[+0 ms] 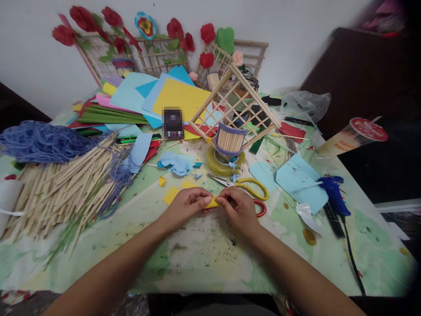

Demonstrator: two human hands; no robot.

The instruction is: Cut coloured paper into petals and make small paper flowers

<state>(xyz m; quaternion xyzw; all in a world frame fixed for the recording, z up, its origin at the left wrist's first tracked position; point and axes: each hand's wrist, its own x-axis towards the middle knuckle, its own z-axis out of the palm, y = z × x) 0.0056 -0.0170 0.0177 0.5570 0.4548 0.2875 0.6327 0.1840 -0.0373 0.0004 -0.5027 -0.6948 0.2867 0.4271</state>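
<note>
Between my two hands is a small piece of yellow paper (212, 202), pinched at both ends low over the table. My left hand (189, 204) grips its left end between thumb and fingers. The right end is in the pinch of my right hand (238, 208). Scissors (251, 184) with one yellow and one red handle lie just behind my right hand, partly covered by it. Yellow paper scraps (171, 195) rest beside my left hand. Light blue paper petals (176, 163) lie farther back, next to a roll of tape (215, 163).
A stick lattice with a small stick basket (231, 139) leans upright behind the tape. Wooden sticks (66, 188) and blue yarn (42, 140) pile up at left. At right are a blue glue gun (334, 195) with its cord and a lidded drink cup (355, 136). Coloured paper (184, 98) is stacked behind.
</note>
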